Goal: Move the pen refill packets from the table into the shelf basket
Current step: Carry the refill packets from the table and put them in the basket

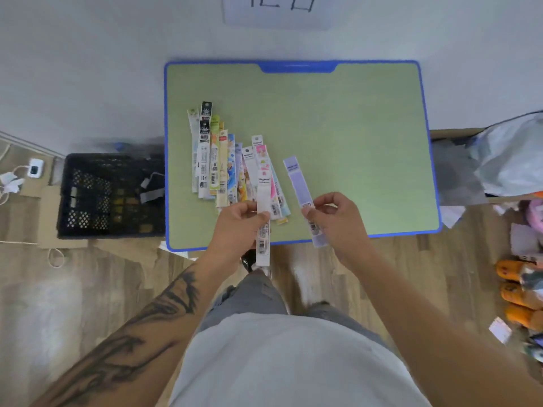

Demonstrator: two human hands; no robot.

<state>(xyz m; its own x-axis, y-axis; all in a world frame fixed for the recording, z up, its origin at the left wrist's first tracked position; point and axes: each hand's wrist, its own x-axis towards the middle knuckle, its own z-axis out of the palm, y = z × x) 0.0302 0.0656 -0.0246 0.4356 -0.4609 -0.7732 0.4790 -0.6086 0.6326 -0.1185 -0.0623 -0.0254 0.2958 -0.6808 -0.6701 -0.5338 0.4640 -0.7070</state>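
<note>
A: Non-task stuff in view?
B: White power strip (34, 168) with cables on the wood floor (88, 277), far left. Flattened cardboard (48, 212) beside it.
A: Right side?
B: Pale plastic bag (511, 154) by the table's right edge. Orange slippers (517, 286) lower down, with blurred clutter around them. Small white paper scrap (500, 329) near those.
A: Wall?
B: White sheet (277, 10) with dark characters, top centre, cut off by the frame.
</note>
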